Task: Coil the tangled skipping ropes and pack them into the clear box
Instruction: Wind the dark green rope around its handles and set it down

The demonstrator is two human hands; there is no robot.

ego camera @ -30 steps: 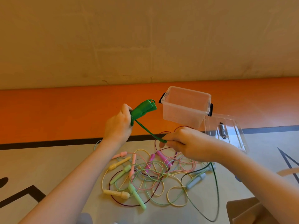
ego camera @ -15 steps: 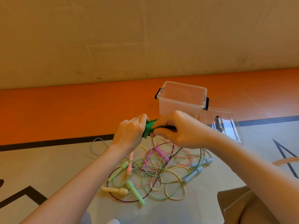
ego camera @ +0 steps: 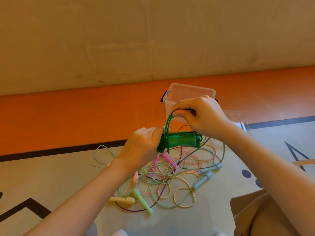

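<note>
Green rope (ego camera: pixel 180 141) gripped between both hands.

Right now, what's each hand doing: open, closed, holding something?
Left hand: closed, gripping the green handles with the coiled cord.
Right hand: closed, pinching the green cord to wrap it.

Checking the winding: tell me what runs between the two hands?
In the head view, dark green rope strands arc from the right hand to the left hand.

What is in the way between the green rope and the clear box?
Nothing visible. The green rope, gripped by the left hand and right hand, is just in front of the open clear box; its lid lies off beside it.
</note>
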